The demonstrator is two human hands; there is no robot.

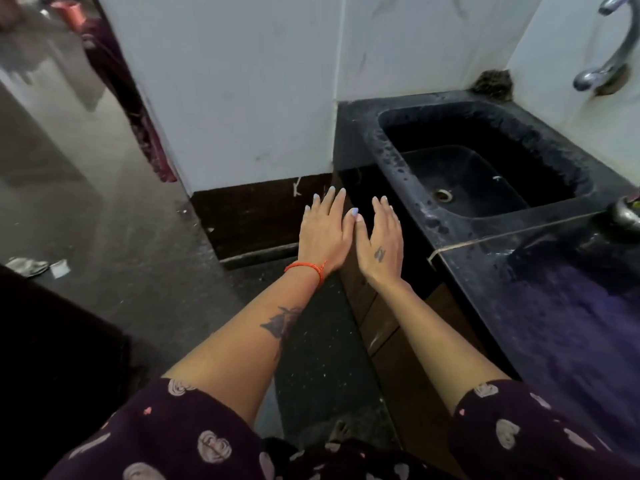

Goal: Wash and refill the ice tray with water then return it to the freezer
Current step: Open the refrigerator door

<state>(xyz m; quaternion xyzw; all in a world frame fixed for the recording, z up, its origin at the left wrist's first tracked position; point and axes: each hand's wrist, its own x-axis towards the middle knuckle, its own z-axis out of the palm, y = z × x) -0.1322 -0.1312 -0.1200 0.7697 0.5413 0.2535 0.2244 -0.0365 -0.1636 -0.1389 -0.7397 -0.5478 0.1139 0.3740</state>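
A white tiled wall (pixel 249 81) fills the upper middle of the head view, with a dark skirting band along its foot and a grey, speckled floor (pixel 114 244) running off to the left, where a few pale scraps of litter (pixel 38 266) lie. To the right stands a black stone counter (pixel 554 299), wet and flecked with pale spots, with a deep black sink (pixel 408 140) set into it; a round metal drain (pixel 442 195) shows in the basin's bottom. A chrome tap (pixel 609 53) is fixed to the white wall at the upper right, above the sink, and a dark scrubber-like wad (pixel 491 84) sits in the back corner of the counter. Both arms reach forward and down in front of the counter's near end, backs of the hands upward. The left hand (pixel 323 233) has its fingers straight and slightly spread and holds nothing; a red thread bracelet (pixel 306 268) circles its wrist. The right hand (pixel 379 240) lies just beside it, fingers straight and together, likewise empty, with a small tattoo on its back. The two thumbs nearly touch. Dark patterned sleeves (pixel 166 434) cover the upper arms at the bottom edge. The ice tray is nowhere in this view.
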